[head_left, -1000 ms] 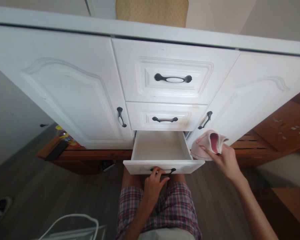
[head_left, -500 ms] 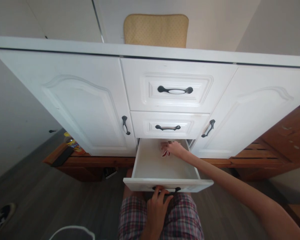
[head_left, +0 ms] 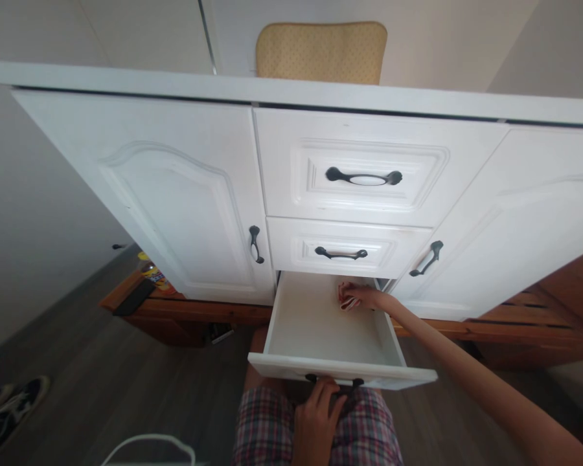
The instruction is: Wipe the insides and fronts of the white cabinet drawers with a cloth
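A white drawer (head_left: 315, 333) at the bottom of the cabinet is pulled out over my knees. My left hand (head_left: 317, 411) has its fingers hooked over the dark handle (head_left: 356, 383) on the drawer front. Inside, toward the back right, my right hand (head_left: 366, 296) grips a crumpled red-and-white cloth (head_left: 348, 299) against the drawer bottom. The cloth is partly covered by the fingers.
Above are two closed drawers with dark handles (head_left: 364, 178), between cabinet doors (head_left: 175, 220). A yellow padded chair back (head_left: 320, 52) rises behind the countertop. A bottle (head_left: 156, 277) stands on the wooden ledge (head_left: 194, 312). A white rim or handle (head_left: 150, 438) and shoes (head_left: 14, 411) lie lower left.
My right hand has moved the cloth rightward across the drawer bottom. My left hand keeps its place on the handle. The view has shifted slightly.
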`<act>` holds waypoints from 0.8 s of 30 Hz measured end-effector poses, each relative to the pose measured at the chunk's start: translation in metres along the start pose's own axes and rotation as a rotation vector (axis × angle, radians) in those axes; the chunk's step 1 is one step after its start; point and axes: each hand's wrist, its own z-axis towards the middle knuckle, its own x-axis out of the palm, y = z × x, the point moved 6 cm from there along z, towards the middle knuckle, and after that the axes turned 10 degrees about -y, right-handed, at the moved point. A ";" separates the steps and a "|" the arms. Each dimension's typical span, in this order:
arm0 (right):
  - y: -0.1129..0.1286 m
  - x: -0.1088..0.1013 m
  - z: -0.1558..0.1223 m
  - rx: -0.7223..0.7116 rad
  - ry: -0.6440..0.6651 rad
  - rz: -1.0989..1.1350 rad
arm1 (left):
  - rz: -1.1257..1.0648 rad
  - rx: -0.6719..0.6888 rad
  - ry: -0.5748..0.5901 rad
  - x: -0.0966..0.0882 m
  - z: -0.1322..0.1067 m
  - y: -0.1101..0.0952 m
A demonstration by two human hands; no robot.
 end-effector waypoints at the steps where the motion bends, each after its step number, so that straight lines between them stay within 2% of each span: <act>1: 0.000 0.005 -0.008 -0.008 0.069 -0.018 | -0.003 0.002 0.004 0.000 0.000 0.001; 6: -0.004 0.033 -0.061 -0.034 0.403 -0.150 | -0.023 0.014 -0.021 0.003 -0.004 0.005; 11: 0.007 0.058 -0.088 -0.024 0.561 -0.241 | -0.035 0.024 -0.044 0.013 -0.014 0.010; 14: 0.025 0.067 -0.090 -0.104 0.578 -0.270 | -0.053 0.038 -0.035 0.016 -0.015 0.012; 19: 0.059 0.083 -0.080 -0.266 0.532 -0.363 | -0.029 0.085 -0.077 0.014 -0.012 0.012; 24: 0.084 0.109 -0.064 -0.476 0.392 -0.493 | -0.065 0.063 -0.079 0.019 -0.013 0.016</act>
